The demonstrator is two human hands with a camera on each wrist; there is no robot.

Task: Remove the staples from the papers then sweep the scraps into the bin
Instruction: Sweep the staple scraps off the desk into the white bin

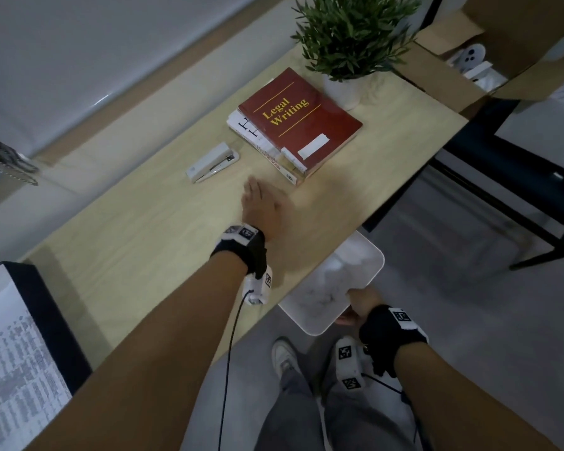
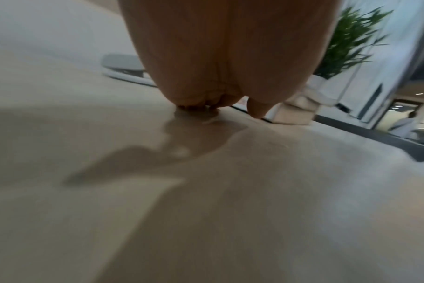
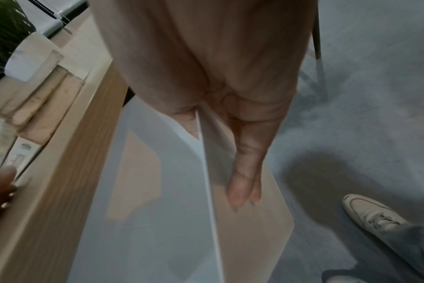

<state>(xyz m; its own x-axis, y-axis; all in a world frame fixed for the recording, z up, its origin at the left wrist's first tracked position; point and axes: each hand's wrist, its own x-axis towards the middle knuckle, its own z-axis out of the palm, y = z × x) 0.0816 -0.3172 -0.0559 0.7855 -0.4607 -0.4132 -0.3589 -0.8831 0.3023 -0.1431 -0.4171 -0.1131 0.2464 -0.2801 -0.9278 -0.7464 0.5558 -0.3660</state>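
Your left hand (image 1: pixel 263 208) is lying flat on the wooden table (image 1: pixel 150 242), its grip spread with fingers straight and the edge of the palm touching the surface, just in front of the stack of books (image 1: pixel 293 125). The left wrist view is showing the fingertips (image 2: pixel 199 103) pressing on the tabletop; it is too blurred to make out any scraps under them. Your right hand (image 1: pixel 360 307) is holding the white bin (image 1: pixel 358 255) just below the table's near edge, its grip pinching the bin's wall, thumb inside and fingers (image 3: pixel 245 183) lying along the outside. The bin is sitting partly tucked under the table edge, its mouth facing up. A grey stapler (image 1: pixel 213 162) is lying on the table to the left of the books, near your left hand but apart from it. A potted plant (image 1: pixel 352 37) is standing behind the red book.
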